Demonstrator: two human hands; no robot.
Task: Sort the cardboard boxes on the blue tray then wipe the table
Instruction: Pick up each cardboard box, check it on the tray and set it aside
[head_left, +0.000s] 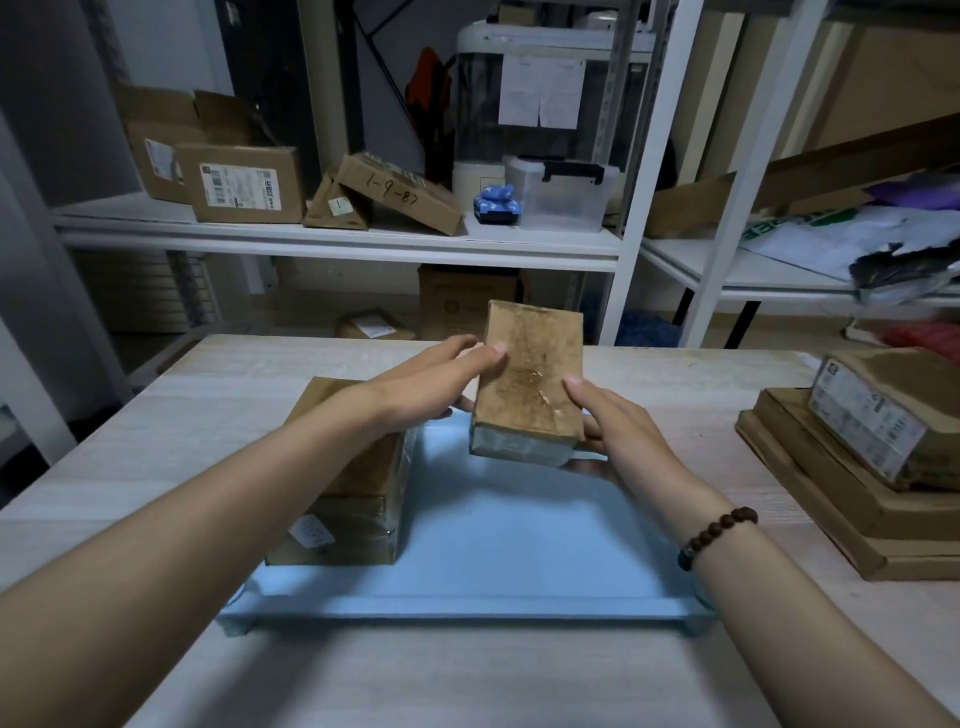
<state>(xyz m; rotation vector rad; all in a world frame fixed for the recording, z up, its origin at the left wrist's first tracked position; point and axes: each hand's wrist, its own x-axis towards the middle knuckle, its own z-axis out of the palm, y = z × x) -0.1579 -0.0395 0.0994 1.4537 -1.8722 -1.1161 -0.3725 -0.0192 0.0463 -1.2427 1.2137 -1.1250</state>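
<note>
Small cardboard box (530, 379) held tilted above blue tray (498, 525) — left hand (441, 379) and right hand (618, 426) gripping its sides. Risk: it slips, knocking box (353, 483) already on the tray.

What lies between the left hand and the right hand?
A small cardboard box, tilted, over the far end of the blue tray; the left hand and the right hand grip its sides. The head view shows this.

The pale wooden table (182, 426) carries a blue tray (519, 545) in its middle part. Near the right edge lies a stack of flat cardboard boxes (831, 488), well apart from the tray.
</note>
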